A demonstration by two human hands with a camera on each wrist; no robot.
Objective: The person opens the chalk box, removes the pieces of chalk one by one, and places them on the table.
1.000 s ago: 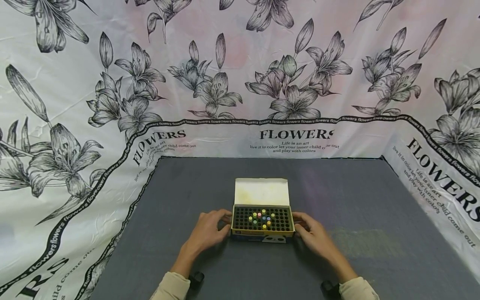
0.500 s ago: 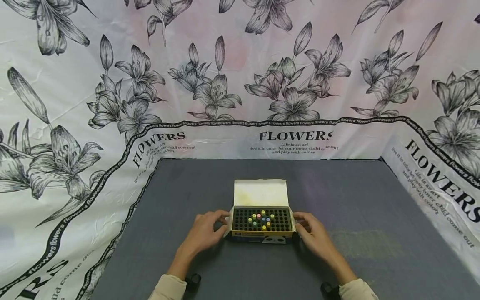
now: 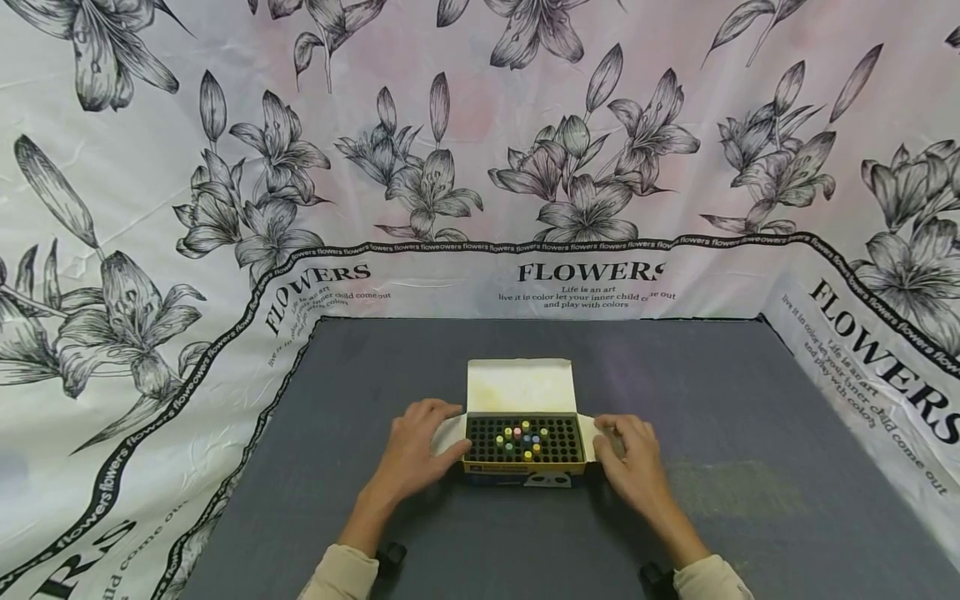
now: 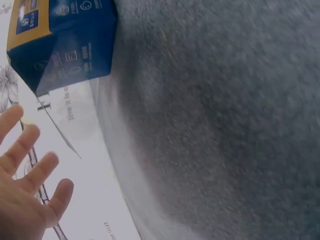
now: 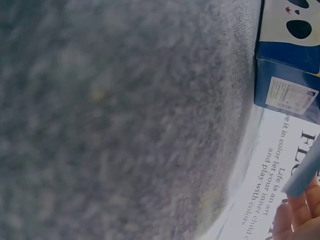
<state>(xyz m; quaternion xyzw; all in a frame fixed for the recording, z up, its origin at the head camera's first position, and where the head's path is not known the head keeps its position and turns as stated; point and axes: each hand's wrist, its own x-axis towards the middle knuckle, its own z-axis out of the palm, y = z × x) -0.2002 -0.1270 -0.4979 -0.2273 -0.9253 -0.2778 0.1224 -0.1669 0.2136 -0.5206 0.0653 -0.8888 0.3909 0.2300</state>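
Observation:
A small open box (image 3: 487, 468), dark blue and yellow with a panda print, stands on the grey tabletop. Its white lid (image 3: 520, 386) is raised at the back. Inside, a black grid (image 3: 483, 450) of round holes holds several coloured stick ends (image 3: 527, 438). At the left side flap (image 3: 450, 432) is my left hand (image 3: 411, 446), thumb at the box edge. Its spread fingers (image 4: 37, 172) show in the left wrist view, below the box's blue side (image 4: 75, 57). My right hand (image 3: 636, 462) touches the right flap (image 3: 588, 435); in the right wrist view this flap covers part of the fingers.
A white cloth (image 3: 720, 279) printed with lilies and the word FLOWERS hangs behind and along both sides of the grey tabletop (image 3: 375, 358). A faint yellowish stain (image 3: 735, 487) marks the surface right of the box. Black straps (image 3: 392, 558) circle the wrists.
Both side flaps of the box have swung outward, the left before the right. My hands have shifted with them, fingers lifting slightly. The box and its stick ends stay in place.

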